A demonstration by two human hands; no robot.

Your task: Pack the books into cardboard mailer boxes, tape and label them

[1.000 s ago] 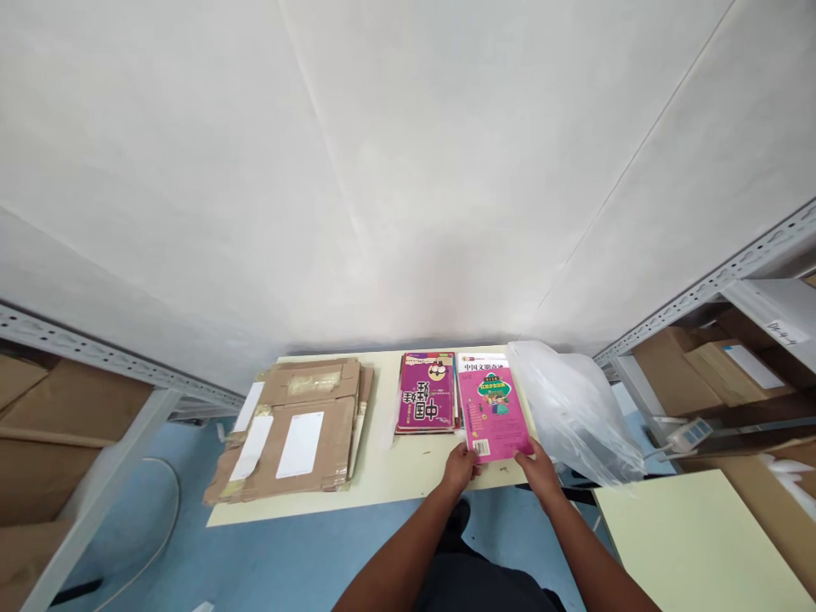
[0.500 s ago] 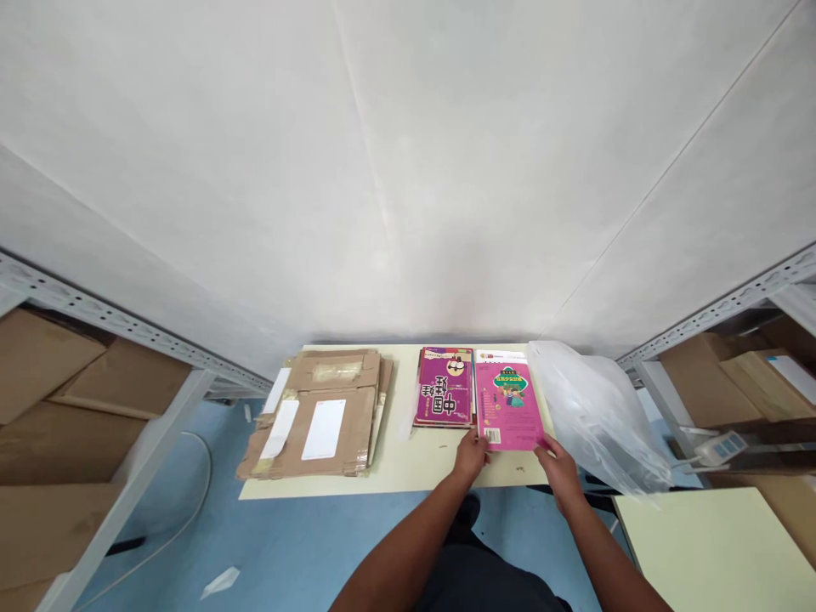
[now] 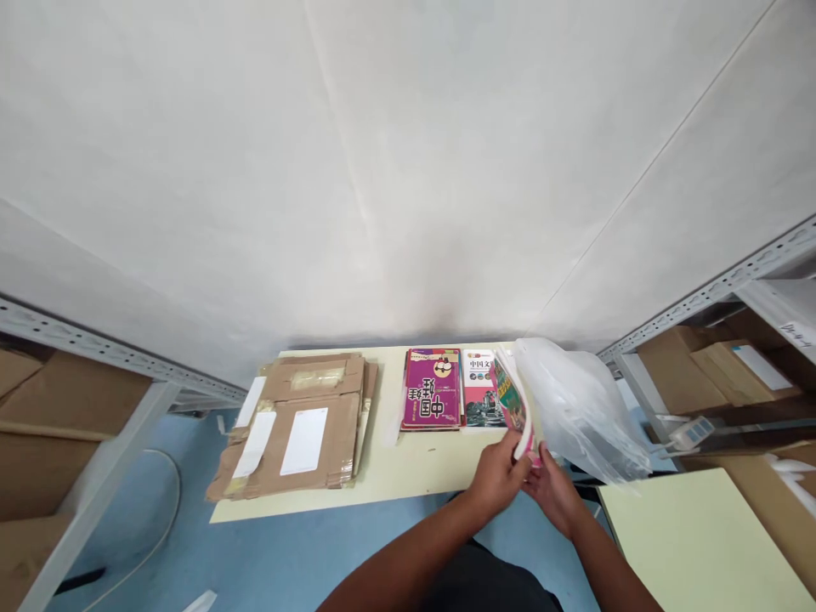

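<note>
Looking down through the head camera, we see both hands close together at the near side of the worktop [image 3: 408,472], gathered around one book. The left hand [image 3: 501,469] has its fingers closed on the near end of the pink book [image 3: 510,404], and the right hand [image 3: 553,493] grasps the same end just beside it, at the lower corner. The pink book stands tilted and slightly bent between the fingers, its pale page edges showing and a green-and-yellow patch of its cover turned to the left. We cannot tell whether its lower edge touches anything beneath.

Just left of it, partly hidden behind it, we find a white-and-red book [image 3: 481,408] lying flat with its title at the far end. Beside that lies a stack of books topped by a purple book [image 3: 428,391], its large white characters running sideways to us. On the other side of the pink book, a clear plastic bag [image 3: 574,408] sprawls over the right end of the worktop and hangs past its near edge.

Well to the left we have a pile of flattened cardboard [image 3: 341,433] — brown, taped, with white labels [image 3: 304,442] on it. Behind everything rises a plain pale wall [image 3: 408,170]; shelves with cardboard boxes [image 3: 70,387] flank us on both sides — and below spreads the blue floor [image 3: 268,561].
</note>
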